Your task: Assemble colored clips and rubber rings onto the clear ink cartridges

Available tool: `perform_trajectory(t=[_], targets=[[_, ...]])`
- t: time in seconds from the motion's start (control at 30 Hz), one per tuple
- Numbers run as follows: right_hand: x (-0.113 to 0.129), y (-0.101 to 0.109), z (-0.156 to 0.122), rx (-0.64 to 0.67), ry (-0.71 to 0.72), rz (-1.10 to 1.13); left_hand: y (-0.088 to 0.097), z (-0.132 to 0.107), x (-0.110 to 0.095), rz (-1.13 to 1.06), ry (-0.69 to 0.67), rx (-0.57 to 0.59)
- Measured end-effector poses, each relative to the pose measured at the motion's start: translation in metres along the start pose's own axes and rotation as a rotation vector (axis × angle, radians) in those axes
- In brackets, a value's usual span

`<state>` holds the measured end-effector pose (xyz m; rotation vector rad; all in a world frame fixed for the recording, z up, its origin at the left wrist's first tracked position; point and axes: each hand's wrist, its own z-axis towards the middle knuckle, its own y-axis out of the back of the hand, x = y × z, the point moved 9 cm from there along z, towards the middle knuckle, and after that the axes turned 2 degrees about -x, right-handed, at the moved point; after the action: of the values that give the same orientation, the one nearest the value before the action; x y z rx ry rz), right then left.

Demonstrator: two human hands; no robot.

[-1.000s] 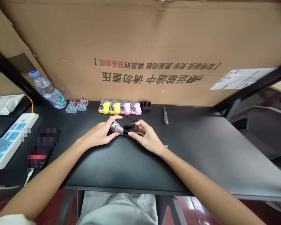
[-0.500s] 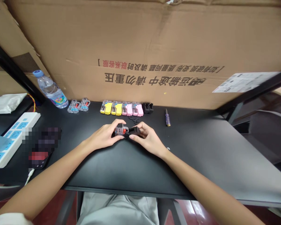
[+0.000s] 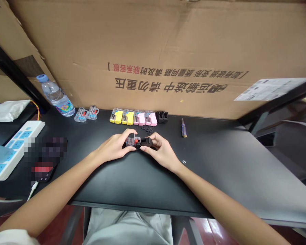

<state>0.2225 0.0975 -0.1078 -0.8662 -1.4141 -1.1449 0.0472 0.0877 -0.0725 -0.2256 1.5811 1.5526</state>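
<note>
My left hand [image 3: 114, 147] is closed around a small toy gun body [image 3: 131, 141] of clear plastic, with blue and red parts showing inside. My right hand [image 3: 163, 151] pinches a black plastic piece [image 3: 146, 142] that meets the clear body. Fingers hide part of both. Just beyond the hands lie several black rings [image 3: 149, 130]. Behind them stands a row of toy guns with yellow grips [image 3: 118, 117] and pink grips [image 3: 141, 118], beside black plastic parts [image 3: 162, 117]. Two more clear bodies [image 3: 92, 112] lie to the left.
A purple-handled screwdriver [image 3: 184, 130] and a small white bit [image 3: 184, 162] lie to the right. On the left are a water bottle [image 3: 56, 97], a white power strip [image 3: 15, 149] and a blurred phone [image 3: 44, 173]. A cardboard sheet [image 3: 153, 44] walls the table's back edge.
Both hands keep their hold on the toy gun pieces with hardly any movement. The view has shifted slightly.
</note>
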Motion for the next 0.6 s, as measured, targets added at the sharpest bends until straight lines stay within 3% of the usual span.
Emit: perform_trajectory(t=[0.27,0.43,0.6], targets=[[0.007,0.002,0.002,0.016,0.008,0.036,0.013,0.004,-0.001,-0.303,-0.121,-0.159],[0.007,0.004,0.003,0.009,-0.051,0.181,0.019,0.004,-0.011,-0.215,-0.198,-0.149],[0.007,-0.010,-0.001,0.113,-0.128,0.288,0.010,0.000,-0.022,-0.036,-0.261,-0.060]])
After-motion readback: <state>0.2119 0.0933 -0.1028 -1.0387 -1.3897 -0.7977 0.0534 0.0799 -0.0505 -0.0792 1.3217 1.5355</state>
